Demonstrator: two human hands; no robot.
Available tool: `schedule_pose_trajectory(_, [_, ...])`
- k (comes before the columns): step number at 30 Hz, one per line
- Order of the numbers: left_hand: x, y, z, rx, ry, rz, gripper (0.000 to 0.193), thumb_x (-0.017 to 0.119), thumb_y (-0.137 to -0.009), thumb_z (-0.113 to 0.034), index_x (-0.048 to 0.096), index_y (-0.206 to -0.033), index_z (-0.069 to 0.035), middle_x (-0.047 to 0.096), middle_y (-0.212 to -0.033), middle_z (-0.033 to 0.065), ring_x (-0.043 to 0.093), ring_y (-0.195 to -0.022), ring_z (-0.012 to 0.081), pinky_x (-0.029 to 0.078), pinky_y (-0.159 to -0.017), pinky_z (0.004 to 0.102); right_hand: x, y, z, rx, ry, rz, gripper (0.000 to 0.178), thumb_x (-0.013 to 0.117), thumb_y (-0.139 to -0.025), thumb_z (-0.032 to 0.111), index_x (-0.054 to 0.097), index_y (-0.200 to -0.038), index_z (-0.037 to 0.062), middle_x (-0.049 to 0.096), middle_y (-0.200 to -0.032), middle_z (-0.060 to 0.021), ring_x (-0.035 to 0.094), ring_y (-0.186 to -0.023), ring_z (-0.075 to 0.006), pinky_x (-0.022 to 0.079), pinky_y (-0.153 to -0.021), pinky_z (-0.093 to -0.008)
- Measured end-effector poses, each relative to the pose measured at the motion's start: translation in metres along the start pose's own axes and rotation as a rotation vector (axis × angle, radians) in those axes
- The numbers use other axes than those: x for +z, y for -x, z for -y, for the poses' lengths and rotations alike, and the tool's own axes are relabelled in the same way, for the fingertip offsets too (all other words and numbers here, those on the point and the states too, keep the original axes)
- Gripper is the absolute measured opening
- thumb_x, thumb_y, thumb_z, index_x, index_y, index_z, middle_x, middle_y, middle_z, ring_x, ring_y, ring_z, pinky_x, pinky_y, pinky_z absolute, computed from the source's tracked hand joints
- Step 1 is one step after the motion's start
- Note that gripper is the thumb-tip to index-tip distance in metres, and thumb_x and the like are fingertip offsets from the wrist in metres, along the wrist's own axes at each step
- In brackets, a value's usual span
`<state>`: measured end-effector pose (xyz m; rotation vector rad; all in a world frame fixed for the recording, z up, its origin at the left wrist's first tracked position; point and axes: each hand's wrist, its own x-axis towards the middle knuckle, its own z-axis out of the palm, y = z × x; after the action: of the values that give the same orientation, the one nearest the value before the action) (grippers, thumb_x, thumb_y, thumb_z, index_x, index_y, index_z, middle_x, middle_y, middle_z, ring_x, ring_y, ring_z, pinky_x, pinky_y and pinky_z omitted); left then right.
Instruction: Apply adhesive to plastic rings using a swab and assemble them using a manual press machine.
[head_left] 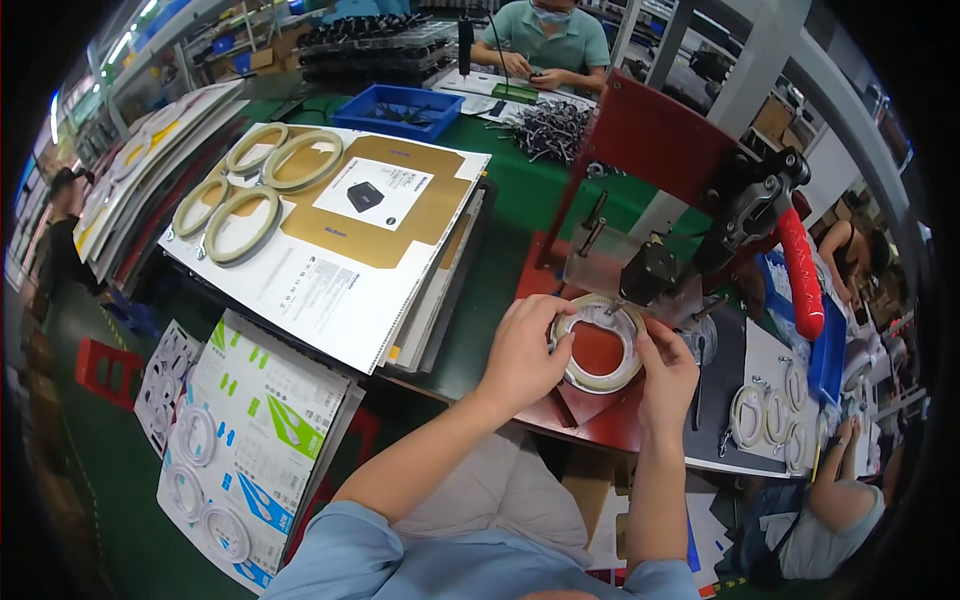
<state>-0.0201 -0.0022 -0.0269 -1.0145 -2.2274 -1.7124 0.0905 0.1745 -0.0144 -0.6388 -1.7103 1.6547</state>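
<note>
White, flat coiled cable ring (598, 345), one, rests on the red metal press base (610, 425), gripped at its rim by left hand (522, 352) and right hand (668, 372); four similar coils (250, 190) lie on cardboard sheets (340, 270).

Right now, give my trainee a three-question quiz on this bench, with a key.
1. True or false: both hands hold the coiled white cable ring over the red press base.
2. Which hand is on the ring's left side? A) left hand B) right hand C) neither
3. Fill in: the four coiled rings at the far left lie on a stack of flat ______ sheets.

Key: 1 true; 2 A; 3 cardboard packaging.
</note>
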Motion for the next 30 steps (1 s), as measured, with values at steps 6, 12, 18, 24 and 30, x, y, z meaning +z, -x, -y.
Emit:
schedule_pose_trajectory(6, [0.0,-0.002,0.002,0.013,0.02,0.03,0.038,0.076,-0.088,-0.006,0.07,-0.125,-0.002,0.072,-0.118,0.0167,0.065,-0.114,0.0367,0.053,-0.099,0.0432,0.01,0.007,0.006,0.004,0.002,-0.05,0.028,0.071,-0.101,0.0,0.07,-0.128,-0.0086,0.075,-0.123,-0.0135,0.07,-0.113,-0.0181,0.052,-0.102,-0.0298])
schedule_pose_trajectory(12, [-0.001,-0.001,0.004,-0.03,0.04,0.045,0.038,0.077,-0.089,-0.007,0.074,-0.126,-0.002,0.074,-0.115,0.0171,0.067,-0.11,0.0352,0.055,-0.095,0.0418,0.009,0.006,-0.001,-0.111,0.083,-0.002,0.025,0.067,-0.103,-0.001,0.068,-0.128,-0.0087,0.073,-0.125,-0.0133,0.069,-0.115,-0.018,0.052,-0.103,-0.0309])
schedule_pose_trajectory(18, [0.001,-0.001,0.002,-0.081,0.018,0.005,0.035,0.08,-0.088,-0.009,0.078,-0.123,-0.005,0.074,-0.112,0.0158,0.072,-0.095,0.0306,0.058,-0.085,0.0371,0.013,-0.001,-0.001,-0.12,0.148,0.016,0.022,0.064,-0.104,-0.002,0.068,-0.124,-0.0088,0.075,-0.12,-0.0136,0.069,-0.111,-0.0171,0.052,-0.102,-0.0307])
schedule_pose_trajectory(24, [0.002,-0.004,-0.003,-0.103,0.045,-0.011,0.03,0.077,-0.09,-0.008,0.079,-0.118,-0.002,0.076,-0.105,0.0169,0.069,-0.104,0.0353,0.056,-0.093,0.0423,0.014,-0.007,-0.013,-0.134,0.046,-0.04,0.019,0.066,-0.104,-0.002,0.071,-0.122,-0.0064,0.076,-0.114,-0.0103,0.069,-0.103,-0.0143,0.053,-0.096,-0.0273])
schedule_pose_trajectory(30, [0.004,-0.008,0.002,-0.06,0.013,-0.024,0.03,0.081,-0.088,-0.008,0.08,-0.118,-0.004,0.076,-0.109,0.0175,0.073,-0.1,0.0326,0.058,-0.089,0.0376,0.016,-0.013,-0.019,-0.187,0.002,-0.064,0.017,0.065,-0.104,-0.002,0.071,-0.12,-0.0056,0.075,-0.112,-0.0092,0.069,-0.103,-0.0153,0.053,-0.097,-0.0286])
